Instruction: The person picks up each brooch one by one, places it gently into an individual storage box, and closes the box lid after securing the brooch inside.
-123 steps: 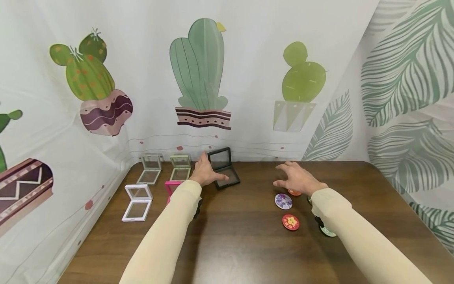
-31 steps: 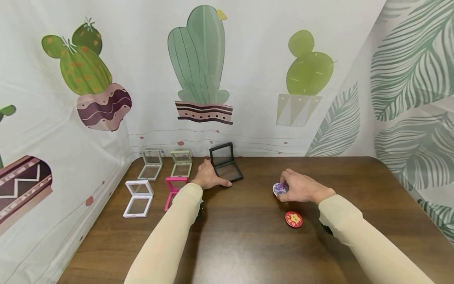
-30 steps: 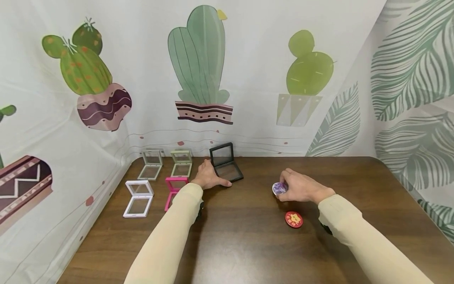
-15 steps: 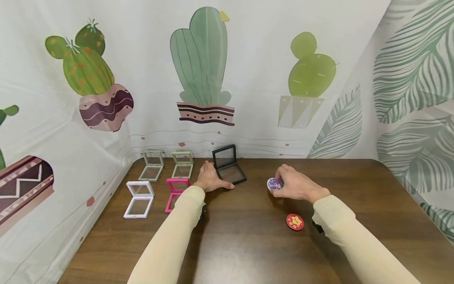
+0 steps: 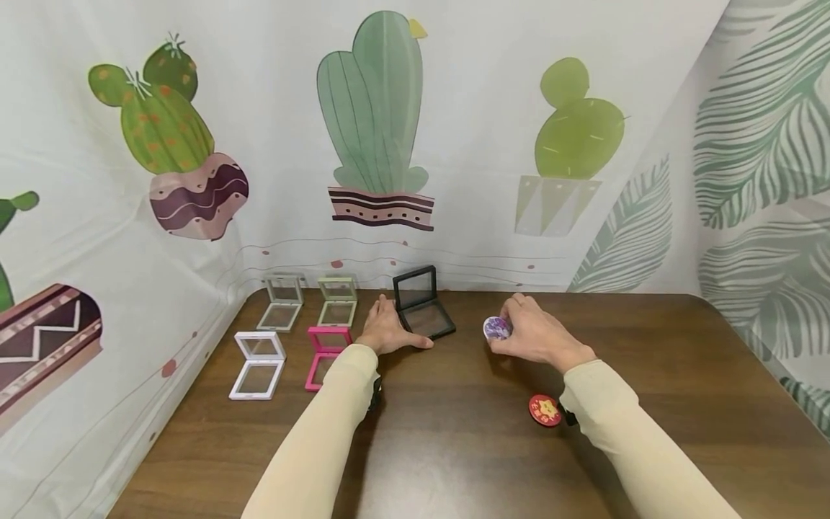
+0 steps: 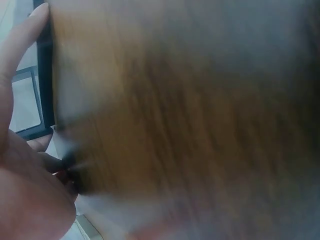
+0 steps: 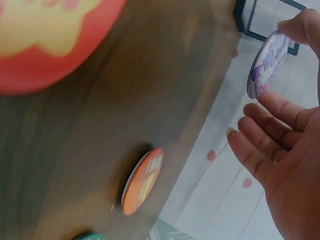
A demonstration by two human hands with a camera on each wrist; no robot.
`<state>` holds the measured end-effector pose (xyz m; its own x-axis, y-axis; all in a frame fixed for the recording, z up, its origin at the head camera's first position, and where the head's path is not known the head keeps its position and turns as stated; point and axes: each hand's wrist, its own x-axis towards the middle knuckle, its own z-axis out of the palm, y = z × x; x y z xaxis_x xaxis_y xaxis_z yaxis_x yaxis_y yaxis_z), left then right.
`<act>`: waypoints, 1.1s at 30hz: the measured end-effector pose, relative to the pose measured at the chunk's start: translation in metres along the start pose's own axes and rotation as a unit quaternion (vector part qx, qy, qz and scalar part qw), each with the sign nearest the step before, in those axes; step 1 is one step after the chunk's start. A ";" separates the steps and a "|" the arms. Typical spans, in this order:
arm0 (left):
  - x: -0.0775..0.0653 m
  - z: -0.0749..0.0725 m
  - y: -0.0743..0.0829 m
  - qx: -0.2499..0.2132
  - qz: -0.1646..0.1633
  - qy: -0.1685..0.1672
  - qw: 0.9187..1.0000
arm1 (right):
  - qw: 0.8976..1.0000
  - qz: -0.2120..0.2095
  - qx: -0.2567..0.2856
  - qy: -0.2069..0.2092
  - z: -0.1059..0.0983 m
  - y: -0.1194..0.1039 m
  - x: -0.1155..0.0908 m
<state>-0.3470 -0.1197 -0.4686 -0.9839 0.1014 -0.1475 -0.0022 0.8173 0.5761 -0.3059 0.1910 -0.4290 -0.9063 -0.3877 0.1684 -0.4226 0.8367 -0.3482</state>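
In the head view my right hand [image 5: 538, 335] pinches a round purple-and-white button badge [image 5: 497, 329], lifted off the table. The right wrist view shows the badge [image 7: 268, 65] between thumb and index finger, the other fingers held apart from it. My left hand [image 5: 389, 330] rests at the near left corner of a black display frame [image 5: 424, 306], its thumb along the front edge and its fingers beside the left side. That frame stands unfolded, its clear lid raised. A red button badge [image 5: 545, 410] with a yellow star lies by my right wrist.
Left of my hand stand more unfolded frames: grey [image 5: 282, 304], green [image 5: 338, 303], pink [image 5: 323, 353] and white [image 5: 258, 365]. The right wrist view shows an orange badge [image 7: 142, 182] and a sliver of a teal one [image 7: 92, 236]. A printed cloth [image 5: 473, 144] hangs behind the table.
Earlier my right hand hovered above the purple badge on the table. It has since gripped and lifted it, carrying it left towards the black frame. My left hand has stayed by the frame.
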 end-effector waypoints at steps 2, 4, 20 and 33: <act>-0.002 0.000 -0.003 -0.007 0.001 0.000 1.000 | 1.000 0.006 0.006 0.008 0.003 -0.003 0.003; -0.004 -0.001 -0.007 -0.011 0.000 0.002 1.000 | 1.000 0.011 0.014 0.009 0.007 -0.007 0.005; -0.003 0.005 -0.005 -0.029 0.012 0.006 1.000 | 0.997 0.051 0.032 0.051 0.012 -0.016 0.014; 0.010 0.007 -0.012 -0.034 -0.008 0.001 0.999 | 0.997 0.042 0.042 0.053 0.016 -0.029 0.029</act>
<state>-0.3558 -0.1243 -0.4831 -0.9841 0.0876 -0.1543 -0.0291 0.7781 0.6275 -0.3202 0.1492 -0.4285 -0.9344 -0.2718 0.2303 -0.3491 0.8270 -0.4407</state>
